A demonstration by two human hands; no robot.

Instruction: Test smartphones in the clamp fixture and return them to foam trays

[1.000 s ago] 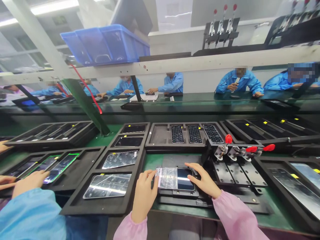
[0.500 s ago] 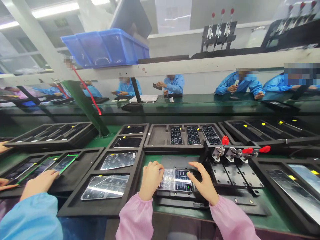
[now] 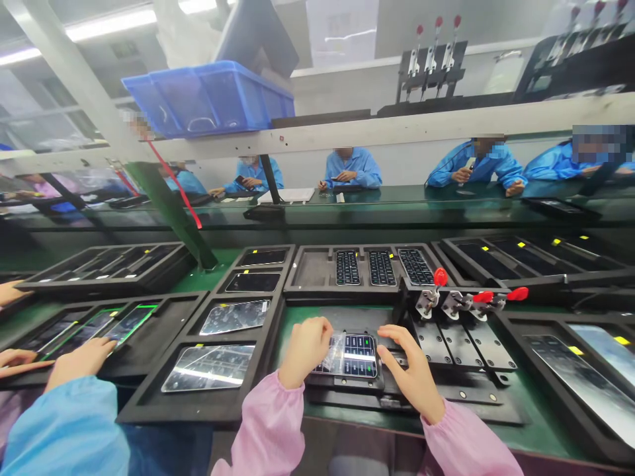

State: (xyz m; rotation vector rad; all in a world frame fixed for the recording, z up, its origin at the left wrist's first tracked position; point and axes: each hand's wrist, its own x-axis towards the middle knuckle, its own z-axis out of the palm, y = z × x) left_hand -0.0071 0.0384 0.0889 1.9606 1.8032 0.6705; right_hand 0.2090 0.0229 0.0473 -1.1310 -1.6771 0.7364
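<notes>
A small black keypad panel (image 3: 358, 355) lies in a black fixture (image 3: 347, 387) in front of me, with clear film (image 3: 335, 352) covering its left part. My left hand (image 3: 306, 348) is curled with its fingers pinching the film's left edge. My right hand (image 3: 413, 370) rests beside the panel's right edge, fingers bent and touching the fixture; it holds nothing I can make out.
A black tray (image 3: 198, 396) of glossy screens sits to the left, a tray (image 3: 317, 268) with three keypads behind, and red-handled clamps (image 3: 469, 299) to the right. A co-worker's blue sleeve (image 3: 59, 423) and hand reach into the left tray. People in blue work across the belt.
My left hand has moved right over the panel, bunching the film from flat to crumpled. The keypad under the film has come into view. My right hand slid slightly back along the panel's right edge.
</notes>
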